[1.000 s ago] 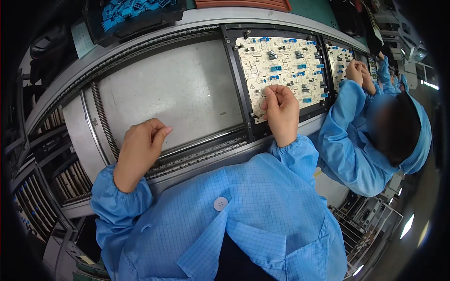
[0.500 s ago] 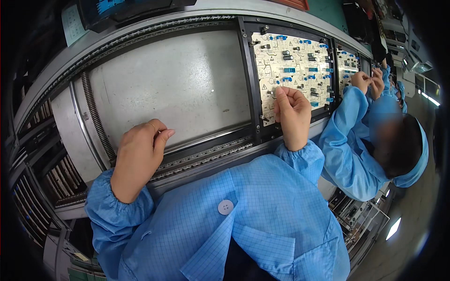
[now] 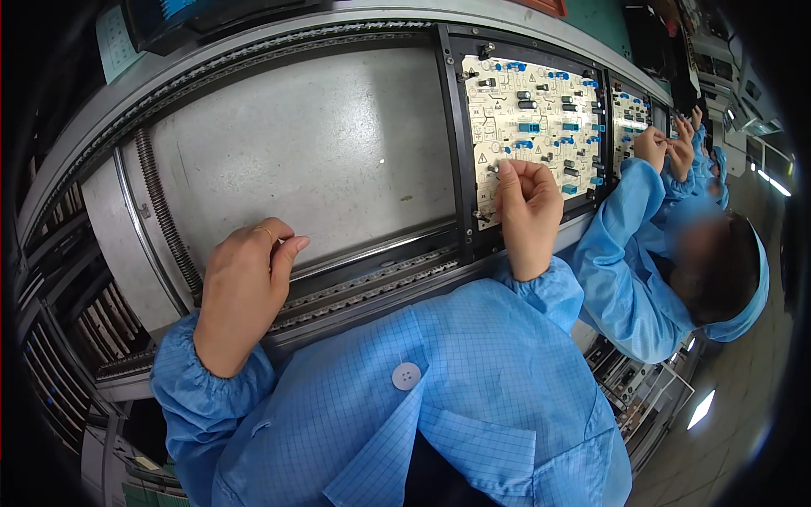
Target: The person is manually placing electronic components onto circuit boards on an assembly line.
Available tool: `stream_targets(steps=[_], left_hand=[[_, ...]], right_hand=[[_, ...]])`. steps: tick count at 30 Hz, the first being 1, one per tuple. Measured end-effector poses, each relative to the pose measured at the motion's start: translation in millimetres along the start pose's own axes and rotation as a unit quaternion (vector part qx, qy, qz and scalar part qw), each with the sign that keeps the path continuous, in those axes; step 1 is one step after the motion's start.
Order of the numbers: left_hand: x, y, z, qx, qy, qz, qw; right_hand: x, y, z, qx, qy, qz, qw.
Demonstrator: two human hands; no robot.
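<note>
My right hand (image 3: 532,207) is over the near left part of a cream circuit board (image 3: 507,110). Its thumb and fingertips are pinched together at the board's surface, by a small part. Whatever they hold is hidden or too small to name. The board carries black cylindrical capacitors (image 3: 527,105), blue parts (image 3: 530,128) and several other small components, and sits in a black frame (image 3: 456,144). My left hand (image 3: 245,287) hovers over the near edge of the bare grey metal plate (image 3: 312,144), fingers curled and thumb pressed to the forefinger. I cannot make out anything in it.
Chain rails (image 3: 372,283) run along the near and far sides. A coil spring (image 3: 160,203) and metal rod lie at the left. To the right, a co-worker in blue (image 3: 634,253) has both hands over a second board (image 3: 625,114). Dark racks (image 3: 101,325) stand lower left.
The circuit board and its frame sit slightly farther right. My left hand has shifted a little left. My right hand stays pinched at nearly the same spot on the board.
</note>
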State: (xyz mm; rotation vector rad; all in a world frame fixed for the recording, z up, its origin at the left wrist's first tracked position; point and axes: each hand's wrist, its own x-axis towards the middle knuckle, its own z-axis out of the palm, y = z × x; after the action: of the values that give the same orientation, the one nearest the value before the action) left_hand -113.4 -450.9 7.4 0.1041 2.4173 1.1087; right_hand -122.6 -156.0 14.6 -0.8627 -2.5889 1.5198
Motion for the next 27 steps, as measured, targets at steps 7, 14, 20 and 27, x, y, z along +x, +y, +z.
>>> stream_targets(steps=[7,14,20,27], left_hand=[[0.7,3.3,-2.4,0.001,-0.001,-0.015,1.000],[2.2,-5.8,2.1,0.010,0.010,0.016,1.000],[2.9,-8.2,2.6,0.005,0.012,0.018,1.000],[0.9,-11.6,2.7,0.011,0.017,0.019,1.000]], right_hand=[[-2.8,2.9,-1.0,-0.127,0.012,-0.056,0.990],[-1.3,7.5,-1.5,-0.149,0.016,-0.091,0.984],[2.3,4.8,-4.1,-0.128,0.002,-0.079,0.989],[14.4,-10.2,-17.9,-0.078,-0.098,0.031,0.992]])
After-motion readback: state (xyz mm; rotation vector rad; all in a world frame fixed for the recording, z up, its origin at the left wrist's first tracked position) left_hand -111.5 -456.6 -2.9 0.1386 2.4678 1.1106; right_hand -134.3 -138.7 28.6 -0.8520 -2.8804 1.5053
